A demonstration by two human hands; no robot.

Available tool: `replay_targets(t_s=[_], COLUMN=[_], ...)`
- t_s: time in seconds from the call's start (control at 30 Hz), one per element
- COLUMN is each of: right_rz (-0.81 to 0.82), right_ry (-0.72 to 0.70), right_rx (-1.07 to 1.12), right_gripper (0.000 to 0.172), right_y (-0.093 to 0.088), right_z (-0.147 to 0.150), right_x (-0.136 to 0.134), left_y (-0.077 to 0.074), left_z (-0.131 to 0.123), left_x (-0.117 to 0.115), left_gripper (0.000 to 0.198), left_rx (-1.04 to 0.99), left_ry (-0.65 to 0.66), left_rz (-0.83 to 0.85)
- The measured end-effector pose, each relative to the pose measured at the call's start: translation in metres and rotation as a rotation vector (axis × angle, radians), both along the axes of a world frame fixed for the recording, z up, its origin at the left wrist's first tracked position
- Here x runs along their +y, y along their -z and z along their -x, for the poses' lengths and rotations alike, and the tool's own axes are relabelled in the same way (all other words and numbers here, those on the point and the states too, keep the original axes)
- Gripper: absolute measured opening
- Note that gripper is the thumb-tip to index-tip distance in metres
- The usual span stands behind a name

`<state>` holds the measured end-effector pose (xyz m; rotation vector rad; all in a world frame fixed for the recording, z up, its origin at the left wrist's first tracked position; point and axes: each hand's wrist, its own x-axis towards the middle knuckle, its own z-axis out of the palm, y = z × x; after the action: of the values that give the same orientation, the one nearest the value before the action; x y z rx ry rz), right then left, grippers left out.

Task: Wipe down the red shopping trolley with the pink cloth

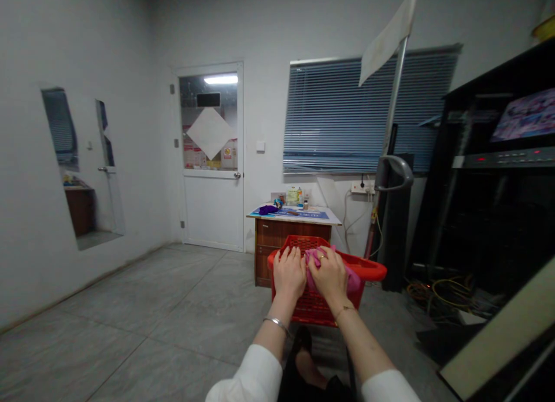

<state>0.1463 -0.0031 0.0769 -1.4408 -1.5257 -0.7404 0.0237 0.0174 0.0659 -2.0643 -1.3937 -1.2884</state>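
A red plastic shopping cart stands right in front of me, its lattice basket below its thick red handle. My left hand rests over the left part of the handle, fingers curled round it. Close beside it, my right hand is closed on a pink cloth, which lies bunched against the handle and hangs down behind the hand. The fingertips of both hands are partly hidden on the far side.
Just beyond the cart is a brown wooden desk with a purple cloth and small bottles on it. A white door is at the back left. Right are a metal pole, a black equipment rack and floor cables.
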Motion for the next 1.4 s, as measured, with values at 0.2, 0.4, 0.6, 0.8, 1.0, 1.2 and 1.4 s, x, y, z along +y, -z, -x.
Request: replay_targets(t_s=[0.2,0.4,0.6,0.8,1.0,1.2,1.4], right_rz=[0.024,-0.013,-0.042,0.003,0.007,-0.034,-0.035], right_ry=[-0.092,0.054,0.034,-0.144,-0.007,0.106,0.027], right_rx=[-0.022,0.143,0.051,-0.058,0.132,0.077,-0.006], right_gripper=[0.032,0.036,0.033,0.033,0.035,0.032,0.032], right_y=[0.003,0.012,0.005,0.003,0.007,0.004,0.008], right_z=[-0.025,-0.076,-0.024,-0.009,-0.071,-0.038,-0.009], right_x=[-0.002,0.000,0.002,0.001,0.001,0.003,0.003], left_y=[-0.001,0.000,0.000,0.000,-0.002,0.000,0.000], left_z=[0.010,0.002,-0.006,0.005,0.004,-0.002,0.007], left_x=[0.002,0.000,-0.002,-0.001,0.000,-0.002,0.000], left_gripper=[0.035,0.036,0.036,0.036,0.034,0.035,0.036], left_rx=[0.038,0.005,-0.017,0.024,0.012,-0.008,0.019], left_ry=[0.008,0.004,0.008,0.008,0.006,0.010,0.014], left_rz=[-0.001,0.012,0.010,0.017,0.011,0.013,-0.001])
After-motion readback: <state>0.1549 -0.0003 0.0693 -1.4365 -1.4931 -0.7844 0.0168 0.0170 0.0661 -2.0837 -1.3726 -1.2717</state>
